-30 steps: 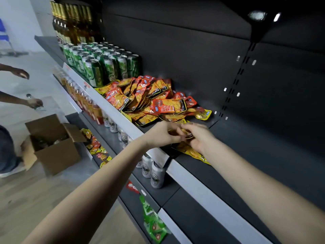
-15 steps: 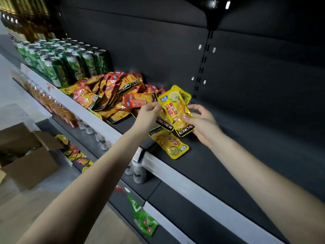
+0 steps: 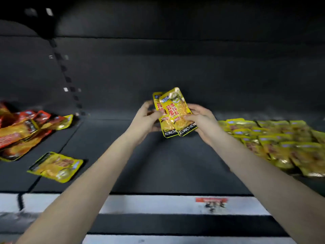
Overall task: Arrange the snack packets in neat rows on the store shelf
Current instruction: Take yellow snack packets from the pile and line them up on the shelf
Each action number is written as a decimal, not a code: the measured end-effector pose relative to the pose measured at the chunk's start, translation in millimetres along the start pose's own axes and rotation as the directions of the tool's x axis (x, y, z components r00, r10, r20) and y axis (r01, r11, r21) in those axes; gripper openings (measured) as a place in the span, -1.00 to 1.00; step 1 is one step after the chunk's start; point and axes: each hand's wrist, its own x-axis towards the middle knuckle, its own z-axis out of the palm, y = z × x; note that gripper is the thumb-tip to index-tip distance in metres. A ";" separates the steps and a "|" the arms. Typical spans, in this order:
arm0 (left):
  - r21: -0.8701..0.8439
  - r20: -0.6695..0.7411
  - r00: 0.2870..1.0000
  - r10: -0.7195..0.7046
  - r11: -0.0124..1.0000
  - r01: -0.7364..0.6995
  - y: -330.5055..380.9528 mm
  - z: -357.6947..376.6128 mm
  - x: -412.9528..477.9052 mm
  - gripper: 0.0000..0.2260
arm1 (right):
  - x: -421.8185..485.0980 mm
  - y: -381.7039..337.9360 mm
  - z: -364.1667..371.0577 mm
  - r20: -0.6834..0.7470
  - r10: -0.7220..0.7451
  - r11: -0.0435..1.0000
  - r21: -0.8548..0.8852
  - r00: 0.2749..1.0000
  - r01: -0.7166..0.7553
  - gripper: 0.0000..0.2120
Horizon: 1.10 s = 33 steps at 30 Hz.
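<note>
Two yellow snack packets (image 3: 173,113) marked KONCHEW stand upright and overlapped above the middle of the dark shelf (image 3: 158,164). My left hand (image 3: 146,120) grips their left edge and my right hand (image 3: 200,120) grips their lower right corner. One yellow packet (image 3: 56,166) lies flat and alone on the shelf at the front left. A loose heap of red and orange packets (image 3: 22,131) sits at the far left. Overlapping rows of yellow packets (image 3: 277,143) cover the shelf at the right.
The shelf's white front rail (image 3: 149,203) runs across the bottom with a red price tag (image 3: 211,201). A black back panel with a slotted upright (image 3: 66,74) rises behind. A lower shelf edge (image 3: 175,239) shows beneath.
The view has swung right, so the cans and box are out of sight and the yellow rows appear. Both hands carried the yellow packets rightward from beside the red heap to mid-shelf.
</note>
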 end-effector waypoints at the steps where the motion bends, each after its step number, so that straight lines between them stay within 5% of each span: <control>1: 0.019 0.038 0.999 0.000 1.000 -0.001 -1.7 22.0 5.5 -0.74 | -6.1 -2.4 -21.7 -0.035 0.000 1.000 -0.008 0.999 0.000 -0.68; 5: 0.061 0.218 0.976 -0.029 0.998 0.016 -10.2 101.7 15.0 -0.83 | -33.6 -6.4 -101.6 -0.161 0.027 0.998 -0.058 0.987 -0.037 -0.74; 12: 0.285 0.461 0.864 -0.202 0.956 0.072 -35.6 187.8 8.4 -0.59 | -83.2 4.2 -182.8 -0.268 0.084 0.984 -0.128 0.960 -0.122 -0.51; 17: 0.516 0.432 0.864 -0.257 0.857 -0.003 -51.4 189.2 -2.6 -0.53 | -108.5 23.2 -201.5 -0.199 0.010 0.900 -0.424 0.980 -0.095 -0.38; 22: 0.761 0.325 0.938 -0.124 0.623 -0.181 -60.0 180.4 -12.8 -0.45 | -113.3 34.3 -195.9 -0.127 -0.101 0.572 -0.819 0.987 -0.047 -0.47; 27: 0.854 0.268 0.958 -0.104 0.487 -0.186 -65.7 182.6 -23.4 -0.46 | -109.3 39.9 -190.7 -0.074 -0.139 0.405 -0.914 0.988 -0.011 -0.46; 33: 0.862 0.222 0.970 -0.103 0.486 -0.145 -64.7 190.1 -38.3 -0.40 | -110.3 56.7 -185.7 -0.046 -0.198 0.324 -0.946 0.979 0.021 -0.51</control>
